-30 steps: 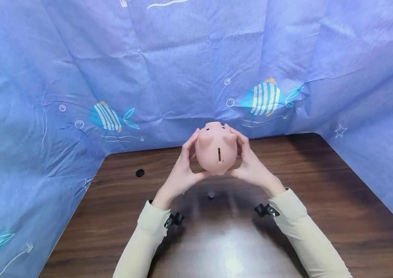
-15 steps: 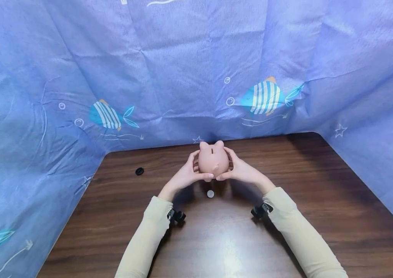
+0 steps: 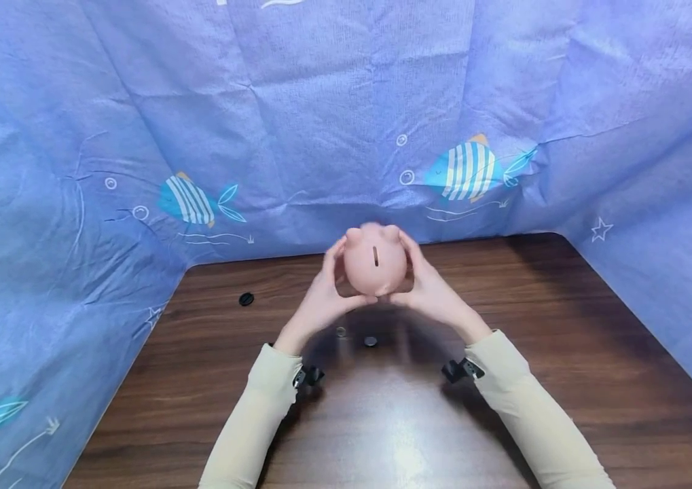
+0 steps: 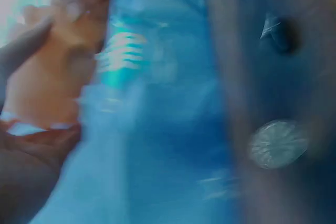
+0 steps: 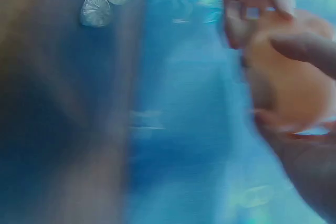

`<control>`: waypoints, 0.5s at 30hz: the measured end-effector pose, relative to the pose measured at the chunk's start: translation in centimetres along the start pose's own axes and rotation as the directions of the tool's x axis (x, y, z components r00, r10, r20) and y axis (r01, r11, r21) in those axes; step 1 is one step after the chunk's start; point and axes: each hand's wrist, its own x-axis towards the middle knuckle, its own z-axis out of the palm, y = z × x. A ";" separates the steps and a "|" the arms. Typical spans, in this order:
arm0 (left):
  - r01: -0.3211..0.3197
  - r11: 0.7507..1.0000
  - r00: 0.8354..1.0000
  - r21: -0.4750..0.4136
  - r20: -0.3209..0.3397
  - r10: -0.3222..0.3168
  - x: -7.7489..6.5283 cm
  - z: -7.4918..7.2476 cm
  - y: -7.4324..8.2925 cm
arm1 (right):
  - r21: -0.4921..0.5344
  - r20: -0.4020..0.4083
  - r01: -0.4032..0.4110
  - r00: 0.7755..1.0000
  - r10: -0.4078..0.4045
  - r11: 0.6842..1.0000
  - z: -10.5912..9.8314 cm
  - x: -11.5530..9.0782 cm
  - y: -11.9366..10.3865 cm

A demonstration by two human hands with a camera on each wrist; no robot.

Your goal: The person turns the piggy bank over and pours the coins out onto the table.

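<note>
Between my two hands, up off the table in the head view, is a pink piggy bank, its coin slot towards me and its ears at the far side. My left hand grips its left side, thumb along the near underside. On the right side my right hand holds it the same way. Below, over the wooden table, one coin shows, and a second, smaller-looking coin is just left of it. The right wrist view, blurred, has two silvery coins close together and the bank's underside with a dark round opening.
A round black plug lies on the brown wooden table, left of the hands. Behind and at both sides hangs a blue fish-print cloth, close to the table's back edge.
Both hands brought the piggy bank down, its back turning up, then raised it again and tilted it the other way. A second coin now shows left of the first.
</note>
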 end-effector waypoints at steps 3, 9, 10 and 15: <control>-0.338 0.921 0.936 0.195 -0.032 0.351 0.0 -0.9 2.3 | -0.114 -0.073 0.315 0.943 -0.325 0.942 -0.3 0.2 -2.6; -0.231 0.958 0.972 0.169 -0.002 0.234 0.0 -0.8 2.3 | -0.038 -0.055 0.172 0.983 -0.173 0.984 0.0 0.2 -1.9; -0.120 0.986 0.993 0.115 0.013 0.120 -0.1 -0.7 1.8 | 0.013 -0.029 0.061 0.998 -0.061 0.998 0.1 0.1 -1.3; 0.369 0.920 0.925 -0.131 0.141 -0.352 -0.2 -0.2 -2.2 | 0.140 0.123 -0.351 0.934 0.336 0.926 0.9 0.3 2.7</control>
